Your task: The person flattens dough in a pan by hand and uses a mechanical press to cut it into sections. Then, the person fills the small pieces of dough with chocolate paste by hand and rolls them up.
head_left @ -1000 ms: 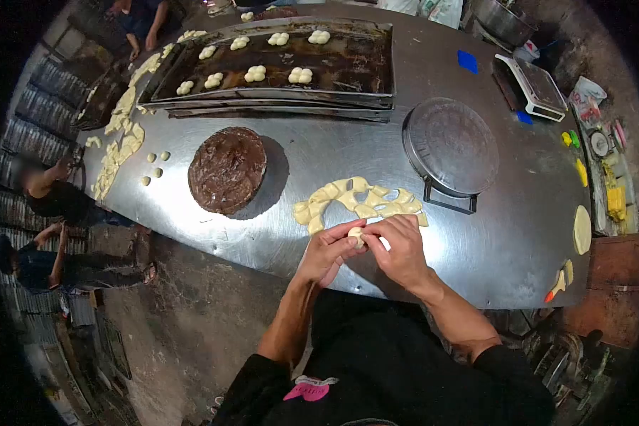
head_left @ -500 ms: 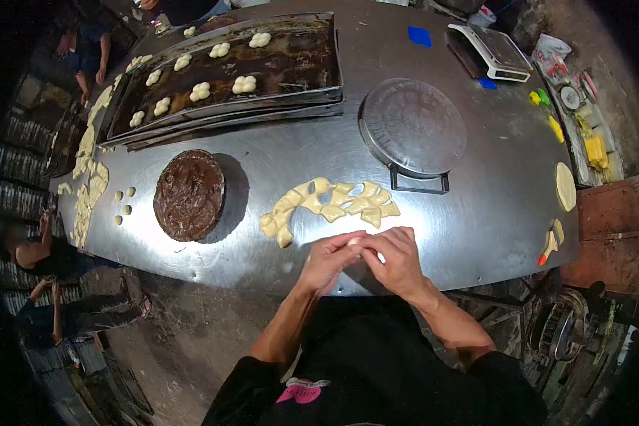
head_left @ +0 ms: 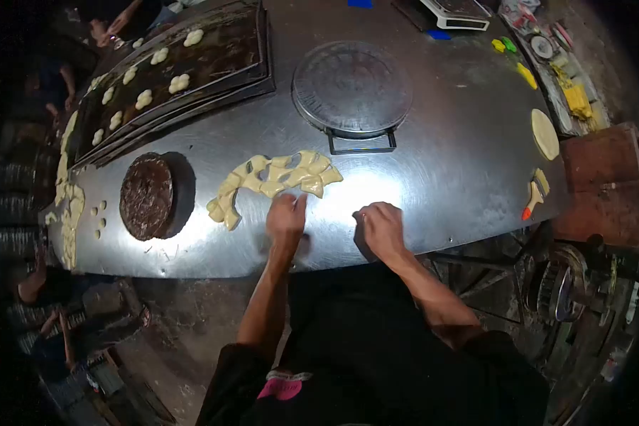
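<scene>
My left hand [head_left: 285, 219] is at the lower edge of a curved band of cut, pale dough pieces [head_left: 309, 170]. Motion smears its fingers, so what they hold, if anything, does not show. To the right, my right hand [head_left: 382, 227] hovers low over the metal table with its fingers curled in. Whatever lies inside those fingers is hidden. Left of the dough band sits a round mass of dark brown paste [head_left: 146, 197]. Several small dough balls [head_left: 101, 214] lie beyond it.
Stacked dark baking trays [head_left: 213, 64] hold clusters of dough balls at the upper left. A round metal plate with a handle [head_left: 353, 89] lies ahead. A scale [head_left: 465, 21], flat dough oval [head_left: 544, 135] and brush [head_left: 534, 195] are at right. Other people stand left.
My hands were together, pinching a small piece of dough. Now they are apart, the left one by the dough band. The view has shifted, so the table's things appear farther left and higher.
</scene>
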`<state>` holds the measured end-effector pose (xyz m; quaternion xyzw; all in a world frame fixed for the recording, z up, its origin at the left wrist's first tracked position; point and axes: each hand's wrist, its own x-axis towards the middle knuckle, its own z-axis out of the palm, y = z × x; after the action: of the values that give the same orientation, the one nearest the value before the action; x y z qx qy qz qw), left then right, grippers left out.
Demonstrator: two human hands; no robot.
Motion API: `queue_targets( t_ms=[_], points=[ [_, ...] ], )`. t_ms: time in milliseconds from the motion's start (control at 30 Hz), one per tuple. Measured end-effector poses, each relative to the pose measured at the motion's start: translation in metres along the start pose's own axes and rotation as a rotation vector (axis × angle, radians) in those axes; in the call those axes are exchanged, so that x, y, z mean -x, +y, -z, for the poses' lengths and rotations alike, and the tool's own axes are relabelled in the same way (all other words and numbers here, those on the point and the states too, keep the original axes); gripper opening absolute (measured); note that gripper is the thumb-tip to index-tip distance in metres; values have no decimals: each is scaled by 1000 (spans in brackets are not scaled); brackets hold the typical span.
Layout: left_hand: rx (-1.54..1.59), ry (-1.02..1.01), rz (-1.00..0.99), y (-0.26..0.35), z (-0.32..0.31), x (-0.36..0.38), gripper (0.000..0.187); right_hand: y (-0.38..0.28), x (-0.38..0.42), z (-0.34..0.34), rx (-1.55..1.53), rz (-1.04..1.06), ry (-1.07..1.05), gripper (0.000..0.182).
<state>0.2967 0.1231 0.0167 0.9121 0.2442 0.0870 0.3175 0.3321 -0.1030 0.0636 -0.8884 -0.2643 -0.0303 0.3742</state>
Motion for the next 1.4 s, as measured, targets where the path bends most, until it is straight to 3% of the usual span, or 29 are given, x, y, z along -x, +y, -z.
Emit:
queue_targets(
  t_ms=[100, 167, 233, 333, 367, 433, 467, 500, 533, 567, 633, 700, 767, 867, 933, 967, 1100, 1167, 1233, 1267, 1300, 1333, 1367, 1400],
  points=[
    [-156, -24, 40, 29, -17, -17, 38, 35, 17, -12, 37, 340, -76, 11],
    [-116, -16, 61, 30, -29, -24, 36, 80, 20, 4, 95, 424, -2, 8],
    [-24, 8, 44, 33, -32, -25, 28, 76, -7, 7, 224, 111, 99, 7],
    [368, 170, 165, 43, -38, -24, 18, 51, -37, -31, -49, 219, 196, 7],
    [375, 86, 141, 34, -36, -17, 18, 48, -21, -33, -29, 238, -7, 5],
    [405, -61, 181, 20, -23, 14, 22, 57, 15, -16, -201, 318, -93, 4],
    [447, -148, 109, 1, -21, 32, 22, 72, 14, -5, -125, 357, -45, 4],
    [385, -146, -135, -4, -5, 52, 20, 87, 14, 6, -53, 393, -6, 5],
    [689, -303, 138, 12, 20, 63, 22, 88, -8, 19, 327, 36, -522, 2],
    [990, -455, 429, 22, 40, 77, 26, 78, -13, 7, 175, 51, 50, 5],
    [1152, -355, 530, 11, 46, 85, 37, 61, -44, -23, -30, 42, 178, 5],
    [1083, -418, 543, -6, 68, 87, 34, 33, -28, -39, -159, 69, 64, 7],
    [982, -308, 629, -9, 105, 83, 30, 32, 12, -29, -126, 164, -128, 18],
    [977, -172, 583, -67, 125, 94, 30, 32, 28, -7, -103, 142, -188, 24],
    [968, -33, 540, -102, 127, 98, 38, 0, 8, -8, -81, -173, -227, 35],
    [976, -35, 548, -98, 133, 95, 38, -16, -6, -22, -143, -188, -256, 44],
    [908, -62, 614, -91, 154, 82, 52, -73, -46, -86, -164, 263, -261, 47],
    [843, -92, 517, -89, 159, 84, 47, -78, -48, -104, -313, 44, -321, 40],
    [807, -30, 565, -92, 146, 81, 42, -79, -50, -96, -925, -560, -364, 32],
    [516, 20, 244, -104, 126, 81, 39, -81, -56, -84, -1077, -735, -409, 24],
    [218, 66, -81, -93, 126, 73, 36, -86, -57, -72, -1066, -732, -405, 24],
    [-224, 119, -111, -73, 125, 71, 31, -89, -61, -60, -1200, -825, -462, 22],
    [-214, 130, -130, -47, 129, 60, 31, -93, -67, -47, -1337, -912, -516, 22],
    [18, 93, -107, -25, 132, 50, 31, -97, -71, -35, -1341, -883, -553, 23]
  ],
)
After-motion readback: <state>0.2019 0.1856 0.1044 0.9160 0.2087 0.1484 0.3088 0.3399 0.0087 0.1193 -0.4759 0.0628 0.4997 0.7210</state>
